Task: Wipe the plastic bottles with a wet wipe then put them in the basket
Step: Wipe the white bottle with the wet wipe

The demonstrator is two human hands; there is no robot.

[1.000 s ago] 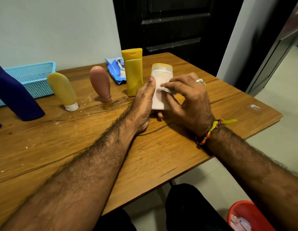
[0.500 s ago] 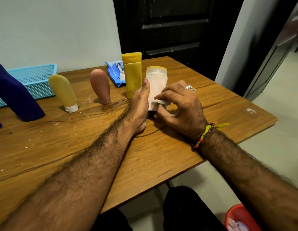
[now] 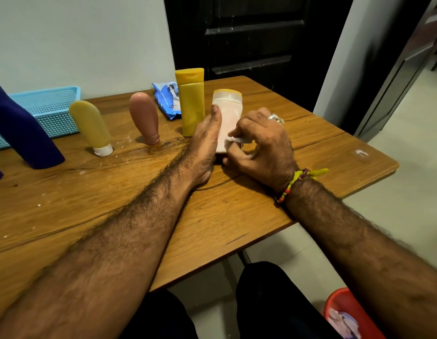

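On the wooden surface [image 3: 114, 211] a pale pink bottle [image 3: 228, 118] with a translucent cap stands upright near the middle, just right of a tall yellow bottle [image 3: 191, 104]. The left hand [image 3: 205, 143] grips the pink bottle from its left side, thumb lying up along the front of the body, the other fingers hidden behind it. The right hand [image 3: 264, 145] pinches a small folded white wet wipe [image 3: 238, 140] between curled fingers and thumb and presses it against the lower right part of the same bottle. A ring sits on one finger of that hand, and a beaded thread band circles the wrist.

Further left stand a pink tube bottle [image 3: 144, 117] on its cap and a pale yellow tube bottle [image 3: 91, 127] on a white cap, well apart from each other. A dark blue bottle [image 3: 21, 133] leans at the far left, in front of the light blue mesh basket [image 3: 51, 104], which sits at the back edge against the wall. A blue wipe packet [image 3: 166, 99] lies behind the yellow bottle. On the floor at lower right a red bin [image 3: 344, 304] holds crumpled white material.
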